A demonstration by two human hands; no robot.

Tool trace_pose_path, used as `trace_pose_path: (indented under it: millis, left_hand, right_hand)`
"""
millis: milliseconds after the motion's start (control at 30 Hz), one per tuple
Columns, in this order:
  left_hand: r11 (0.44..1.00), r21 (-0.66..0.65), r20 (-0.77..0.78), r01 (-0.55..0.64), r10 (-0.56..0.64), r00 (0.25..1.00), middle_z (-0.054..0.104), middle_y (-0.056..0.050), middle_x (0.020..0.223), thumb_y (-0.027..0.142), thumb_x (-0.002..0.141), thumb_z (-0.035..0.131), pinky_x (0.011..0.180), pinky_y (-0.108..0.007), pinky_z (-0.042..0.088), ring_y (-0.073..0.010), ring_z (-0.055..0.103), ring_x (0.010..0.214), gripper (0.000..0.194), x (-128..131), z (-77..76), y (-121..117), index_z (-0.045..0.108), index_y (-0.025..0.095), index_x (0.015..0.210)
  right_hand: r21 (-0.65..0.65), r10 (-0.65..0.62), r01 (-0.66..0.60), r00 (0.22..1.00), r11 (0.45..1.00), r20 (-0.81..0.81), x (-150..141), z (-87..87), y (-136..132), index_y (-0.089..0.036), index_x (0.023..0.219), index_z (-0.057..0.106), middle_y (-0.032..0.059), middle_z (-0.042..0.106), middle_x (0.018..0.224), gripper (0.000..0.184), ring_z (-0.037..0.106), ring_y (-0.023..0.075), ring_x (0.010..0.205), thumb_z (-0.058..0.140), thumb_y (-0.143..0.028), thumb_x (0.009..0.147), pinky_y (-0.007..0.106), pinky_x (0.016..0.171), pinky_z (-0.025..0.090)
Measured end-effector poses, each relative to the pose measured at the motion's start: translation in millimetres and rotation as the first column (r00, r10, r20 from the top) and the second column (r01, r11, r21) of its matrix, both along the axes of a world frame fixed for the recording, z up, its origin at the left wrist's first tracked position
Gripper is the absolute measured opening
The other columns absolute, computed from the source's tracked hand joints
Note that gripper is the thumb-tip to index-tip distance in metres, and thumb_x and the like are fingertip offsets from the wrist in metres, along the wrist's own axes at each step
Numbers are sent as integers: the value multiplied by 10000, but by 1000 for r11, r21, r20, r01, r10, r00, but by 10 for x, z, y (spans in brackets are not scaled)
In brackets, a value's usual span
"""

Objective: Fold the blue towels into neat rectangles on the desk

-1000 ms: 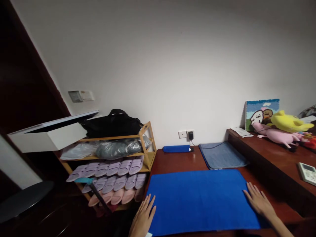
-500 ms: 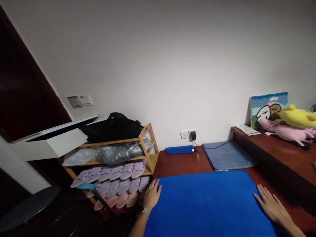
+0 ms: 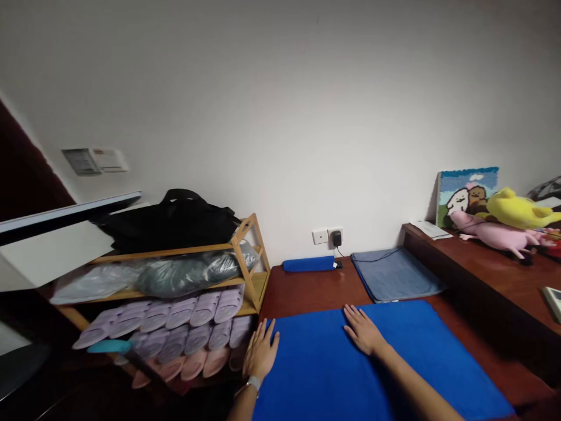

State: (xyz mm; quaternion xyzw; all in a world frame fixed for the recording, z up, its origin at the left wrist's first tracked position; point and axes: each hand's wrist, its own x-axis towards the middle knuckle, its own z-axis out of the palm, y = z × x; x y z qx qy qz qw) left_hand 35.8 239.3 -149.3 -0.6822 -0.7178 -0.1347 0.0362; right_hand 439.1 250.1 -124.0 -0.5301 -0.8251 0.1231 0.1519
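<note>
A blue cloth (image 3: pixel 319 368) lies spread flat on the reddish-brown wooden surface (image 3: pixel 315 292). At its left edge rests my left hand (image 3: pixel 262 351), palm down with the fingers stretched out; a band circles that wrist. My right hand (image 3: pixel 363 331) lies flat near the cloth's far edge, around its middle, fingers extended. Neither hand grips anything. Beyond the cloth, by the wall, are a narrow folded blue cloth (image 3: pixel 309 264) and a folded grey-blue cloth (image 3: pixel 394 273) with a cable across it.
To the left, a wooden shoe rack (image 3: pixel 248 275) holds lilac slippers (image 3: pixel 197 310), a black bag (image 3: pixel 175 219) and wrapped items. Wall sockets (image 3: pixel 321 236) carry a black plug. On the raised ledge at right lie plush toys (image 3: pixel 495 234) beside a dog picture (image 3: pixel 467 193).
My right hand has moved left from the cloth's right edge to its far middle. My left hand stays at the left edge. The view has shifted slightly to the right.
</note>
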Motion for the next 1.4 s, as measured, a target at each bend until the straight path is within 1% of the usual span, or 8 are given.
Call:
trace_pose_path:
  millis: [133,367,533,867,1033,1133,1233,1400]
  left_hand:
    - [1000,10,-20,5,-5,1000,440,-113,1660,448,1056,337,1265,-470,325,-262,405,1536,585,-10,-21,15,484,217,1573]
    - [1000,-3,-47,1,-1,999,421,-102,1671,455,1046,343,1270,-457,314,-251,411,1533,599,-64,-34,65,470,216,1580]
    - [1000,-29,-65,-7,5,998,420,-96,1670,429,1048,353,1273,-450,305,-244,389,1545,591,-63,-11,68,456,213,1588]
    - [997,-69,-59,-24,20,998,374,-101,1696,427,1063,339,1275,-450,293,-241,355,1562,581,11,42,8,438,222,1598]
    - [996,-82,-36,-16,13,999,364,-105,1698,427,1067,354,1287,-452,272,-242,329,1572,579,56,101,-47,431,219,1602]
    - [996,-86,-28,-8,6,1000,353,-102,1702,434,1069,350,1286,-456,276,-244,326,1573,580,61,117,-65,430,220,1603]
    - [997,-81,-25,-5,3,1000,360,-102,1698,438,1071,337,1284,-456,283,-241,331,1571,583,45,93,-56,425,219,1605]
    - [999,-52,-43,-11,9,999,371,-100,1692,434,1064,349,1276,-465,293,-244,352,1562,576,14,21,-7,447,229,1593]
  right_hand:
    - [-25,-86,86,996,996,23,552,-219,67,-203,1632,369,79,331,1691,673,277,260,1586,315,-540,1052,503,1308,225]
    - [-20,-430,433,899,901,82,2443,-508,25,-123,1574,476,110,417,1650,722,339,293,1555,258,-520,1012,509,1285,295]
    - [22,-466,467,876,884,123,2894,-612,35,-79,1569,474,121,421,1652,765,359,291,1548,255,-521,984,442,1279,326]
    - [153,-518,495,805,855,287,2573,-415,42,-67,1442,619,198,582,1522,629,492,362,1461,357,-313,926,590,1238,337]
    - [258,-287,246,948,934,137,1165,-163,-4,-114,1487,586,161,546,1562,586,466,310,1490,353,-292,980,524,1261,328]
    - [165,-73,63,996,984,53,143,-75,-45,-152,1599,436,100,401,1661,638,347,266,1560,308,-454,1051,483,1290,284]
    - [42,11,-12,999,999,33,-426,-45,-53,-198,1637,357,69,325,1691,675,282,253,1585,289,-536,1057,482,1302,244]
    - [-34,-146,149,987,988,72,-19,-166,-58,-184,1636,361,73,315,1697,687,256,258,1595,264,-524,1047,493,1309,199]
